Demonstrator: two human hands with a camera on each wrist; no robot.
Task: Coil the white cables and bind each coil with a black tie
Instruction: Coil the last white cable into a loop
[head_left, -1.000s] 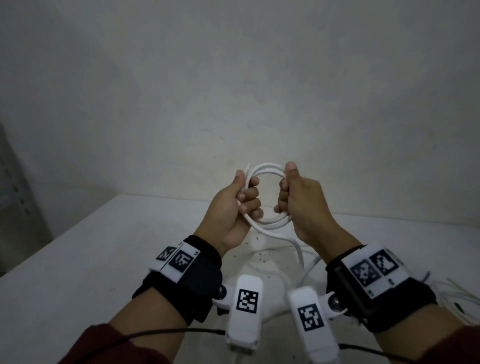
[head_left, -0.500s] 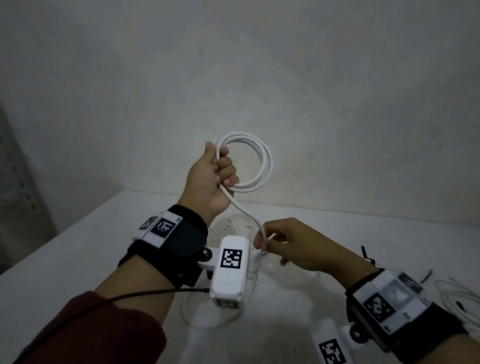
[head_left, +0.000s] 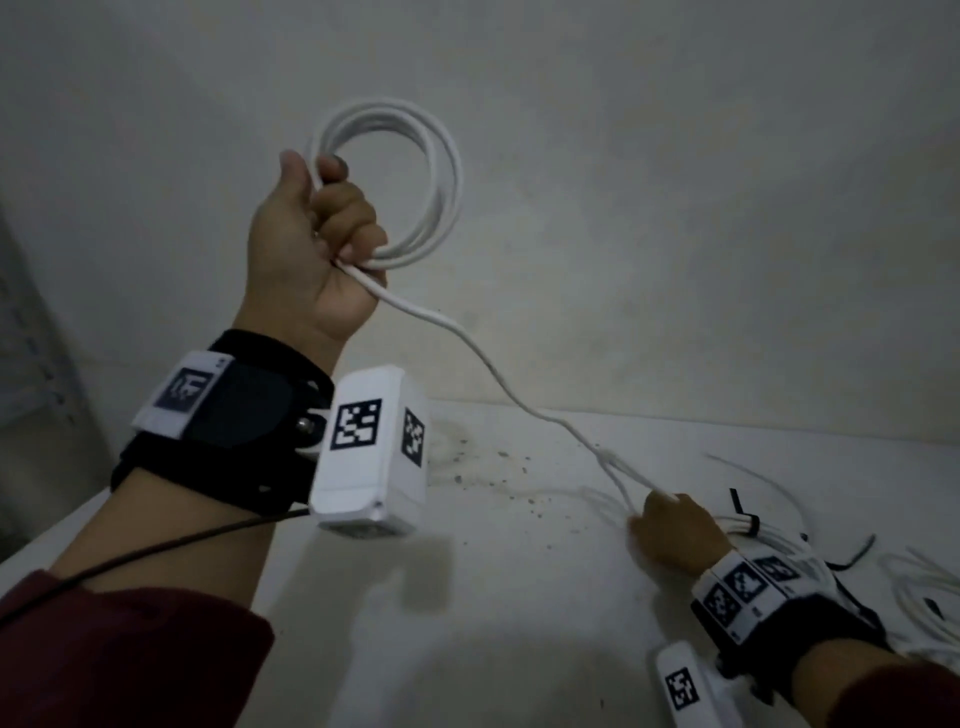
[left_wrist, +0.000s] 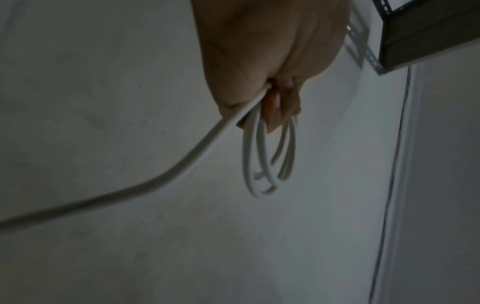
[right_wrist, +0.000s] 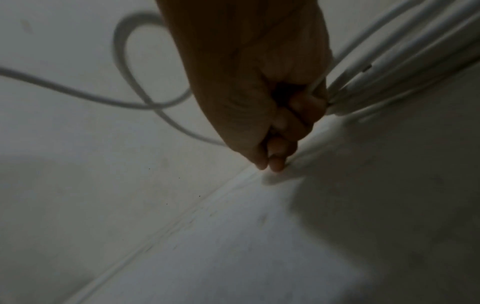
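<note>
Coiling is being done: round white cable loops (head_left: 415, 176) are being clenched in the left hand (head_left: 311, 244) — the right hand (head_left: 675, 535), grip pinched on the trailing strand (head_left: 509, 384), is to be brought up for another loop.

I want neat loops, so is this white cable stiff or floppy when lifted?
Probably semi-stiff: the coil in the left hand keeps round loops unsupported. Likely light, since the span to the right hand barely sags.
</note>
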